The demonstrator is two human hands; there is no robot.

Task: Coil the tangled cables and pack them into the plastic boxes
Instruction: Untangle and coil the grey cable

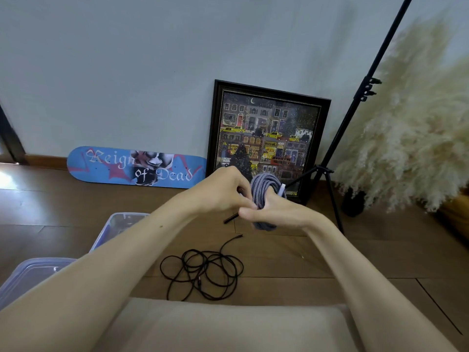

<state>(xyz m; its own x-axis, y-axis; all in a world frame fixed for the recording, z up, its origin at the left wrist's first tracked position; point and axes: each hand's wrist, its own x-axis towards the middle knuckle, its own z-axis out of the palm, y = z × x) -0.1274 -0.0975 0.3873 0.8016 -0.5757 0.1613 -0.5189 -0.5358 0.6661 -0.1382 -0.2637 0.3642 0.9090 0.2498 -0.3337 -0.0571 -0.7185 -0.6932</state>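
Pale beige cushion fabric (228,326) is seen along the bottom edge, with two bare forearms stretched over it above a brown wooden plank floor (279,265). A grey braided cable (265,185), wound into a thick coil, is held up between the hands, above the floor and outside both boxes. The coil is looped round the fingers of the right hand (279,212), whose thumb is laid against it, while the left hand (223,190) is closed in a narrow pinch on the coil's near side. A white plug (282,188) is seen at the coil's far side. A thin black cable (203,273) is left in a loose tangle on the floor between the forearms. Two clear, blue-tinted plastic boxes are set at the left, a nearer box (30,273) and a farther box (119,222), both partly hidden by the left forearm. A blue printed skateboard deck (114,168) and a dark-framed street-scene picture (269,138) are leaned against the pale wall, with a black tripod stand (355,97) and cream pampas grass (411,123) at the right.
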